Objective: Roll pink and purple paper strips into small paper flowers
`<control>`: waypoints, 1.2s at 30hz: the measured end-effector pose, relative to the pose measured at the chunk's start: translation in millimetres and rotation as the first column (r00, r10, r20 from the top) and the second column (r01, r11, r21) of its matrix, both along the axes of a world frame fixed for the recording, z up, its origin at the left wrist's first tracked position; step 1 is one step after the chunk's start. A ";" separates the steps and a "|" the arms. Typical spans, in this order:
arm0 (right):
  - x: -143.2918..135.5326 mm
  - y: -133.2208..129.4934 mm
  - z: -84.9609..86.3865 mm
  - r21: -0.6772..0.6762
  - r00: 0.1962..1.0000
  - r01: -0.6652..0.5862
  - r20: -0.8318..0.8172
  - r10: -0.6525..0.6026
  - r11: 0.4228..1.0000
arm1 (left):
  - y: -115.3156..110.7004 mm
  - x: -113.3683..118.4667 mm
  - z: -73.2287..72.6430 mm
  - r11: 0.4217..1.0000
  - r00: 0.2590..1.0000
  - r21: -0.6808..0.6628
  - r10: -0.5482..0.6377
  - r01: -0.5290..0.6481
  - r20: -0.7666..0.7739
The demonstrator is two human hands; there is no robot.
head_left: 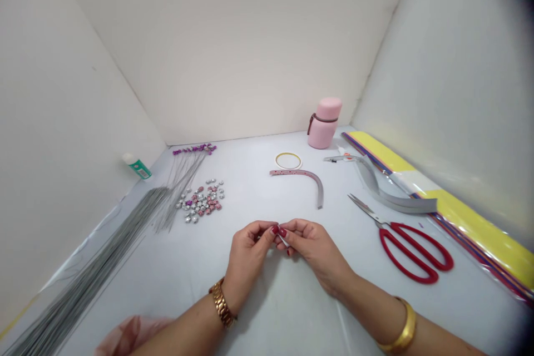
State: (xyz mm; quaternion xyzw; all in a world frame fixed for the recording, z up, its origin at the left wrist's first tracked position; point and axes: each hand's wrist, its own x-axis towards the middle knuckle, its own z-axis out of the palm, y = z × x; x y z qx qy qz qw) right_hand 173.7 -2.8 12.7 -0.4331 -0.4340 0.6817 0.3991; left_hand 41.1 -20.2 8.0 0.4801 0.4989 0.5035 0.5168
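Note:
My left hand (252,242) and my right hand (311,245) meet at the front middle of the table, thumbs and fingertips pinched together. Between them is a small pale paper strip (283,241), mostly covered by the fingers. Beyond the hands lies a curved bunch of pink and silver paper strips (311,178). To the left sits a heap of small folded paper stars (204,200) in silver and pink, with a purple one among them. Behind that heap, purple pieces (196,149) top thin wire stems.
Red-handled scissors (406,245) lie at right, near grey paper strips (387,197) and plastic-wrapped coloured sheets (442,194). A tape roll (288,161) and a pink flask (324,123) are at the back. Long grey wires (95,261) and a glue stick (137,166) line the left wall.

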 end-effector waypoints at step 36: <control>0.1 -0.5 -0.3 -0.046 0.999 -0.022 -0.035 0.020 0.999 | 1.2 -2.8 2.1 0.984 0.991 0.173 -0.007 0.030 -0.134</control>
